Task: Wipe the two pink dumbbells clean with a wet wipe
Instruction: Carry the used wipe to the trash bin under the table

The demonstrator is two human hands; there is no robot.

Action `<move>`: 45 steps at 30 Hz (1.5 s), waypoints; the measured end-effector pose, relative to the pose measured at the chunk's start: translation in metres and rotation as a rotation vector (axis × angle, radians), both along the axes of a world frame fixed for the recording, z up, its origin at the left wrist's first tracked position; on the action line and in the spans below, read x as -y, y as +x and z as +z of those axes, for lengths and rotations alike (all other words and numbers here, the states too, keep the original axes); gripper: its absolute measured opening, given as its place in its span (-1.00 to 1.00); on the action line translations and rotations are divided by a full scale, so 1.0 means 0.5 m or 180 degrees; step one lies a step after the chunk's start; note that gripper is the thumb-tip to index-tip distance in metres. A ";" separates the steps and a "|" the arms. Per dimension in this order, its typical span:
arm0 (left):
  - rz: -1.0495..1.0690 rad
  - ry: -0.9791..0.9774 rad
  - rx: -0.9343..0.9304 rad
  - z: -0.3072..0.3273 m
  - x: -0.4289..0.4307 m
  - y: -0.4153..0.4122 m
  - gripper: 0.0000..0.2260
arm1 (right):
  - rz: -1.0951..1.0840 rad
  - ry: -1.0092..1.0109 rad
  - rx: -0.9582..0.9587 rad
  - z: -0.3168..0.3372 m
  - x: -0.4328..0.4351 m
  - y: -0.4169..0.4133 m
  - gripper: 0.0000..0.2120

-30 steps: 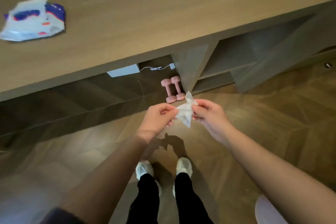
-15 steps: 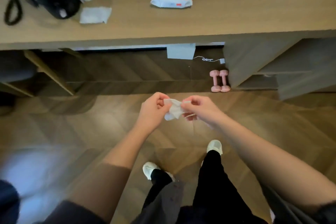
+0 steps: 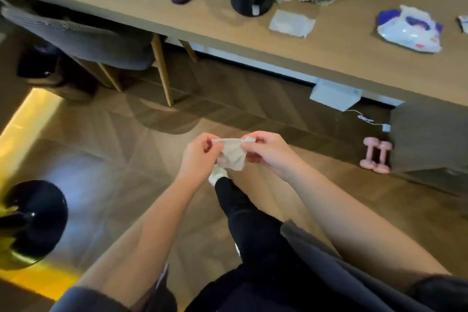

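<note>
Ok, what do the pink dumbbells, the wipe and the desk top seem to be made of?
Pink dumbbells: matte even pink, rounded ends, no metal glint; likely a vinyl or neoprene coating. Wipe: thin limp off-white sheet, creasing where the left hand and right hand pinch it; probably nonwoven fabric. Desk top: light brown, faint grain, dull sheen; wood or wood-look laminate, cannot tell which.

Two pink dumbbells [image 3: 376,156] lie side by side on the floor [image 3: 321,159]; my left hand [image 3: 200,157] and right hand [image 3: 268,152] pinch the wet wipe [image 3: 231,153].
</note>
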State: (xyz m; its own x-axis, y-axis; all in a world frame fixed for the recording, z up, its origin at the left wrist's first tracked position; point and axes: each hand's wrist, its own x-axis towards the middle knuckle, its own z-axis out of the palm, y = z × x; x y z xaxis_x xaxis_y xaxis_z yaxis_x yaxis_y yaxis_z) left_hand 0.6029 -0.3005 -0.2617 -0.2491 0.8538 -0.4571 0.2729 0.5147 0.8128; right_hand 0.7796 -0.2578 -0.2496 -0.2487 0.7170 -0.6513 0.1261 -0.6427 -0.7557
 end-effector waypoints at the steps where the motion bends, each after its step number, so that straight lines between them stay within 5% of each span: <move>1: 0.0068 -0.0011 0.0005 -0.003 -0.023 -0.043 -0.91 | 0.0060 0.0071 0.0065 -0.003 -0.030 -0.045 -0.86; 11: 0.0592 -0.0023 -0.0275 0.033 -0.280 -0.434 -0.95 | 0.0645 0.0178 0.0327 0.009 -0.340 -0.453 -0.90; 18: 0.0929 -0.0117 0.0132 0.018 -0.360 -0.713 -0.89 | 0.0858 0.0073 0.0351 -0.018 -0.453 -0.726 -0.90; 33: 0.0846 -0.0472 0.0314 -0.006 -0.506 -1.426 -0.86 | 0.0021 -0.0304 0.0256 -0.028 -0.503 -1.436 -0.82; 45: 0.1205 -0.0736 0.0094 -0.041 -0.703 -1.894 -0.94 | -0.0036 -0.0523 -0.0011 -0.110 -0.736 -1.908 -0.92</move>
State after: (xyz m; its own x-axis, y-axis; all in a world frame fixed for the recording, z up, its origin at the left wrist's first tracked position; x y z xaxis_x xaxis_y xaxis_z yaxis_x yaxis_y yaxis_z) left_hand -0.3440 0.0511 -0.2824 -0.5086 0.5794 -0.6369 0.0085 0.7430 0.6692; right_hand -0.1746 0.1100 -0.3045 -0.2437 0.6036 -0.7591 0.1156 -0.7591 -0.6406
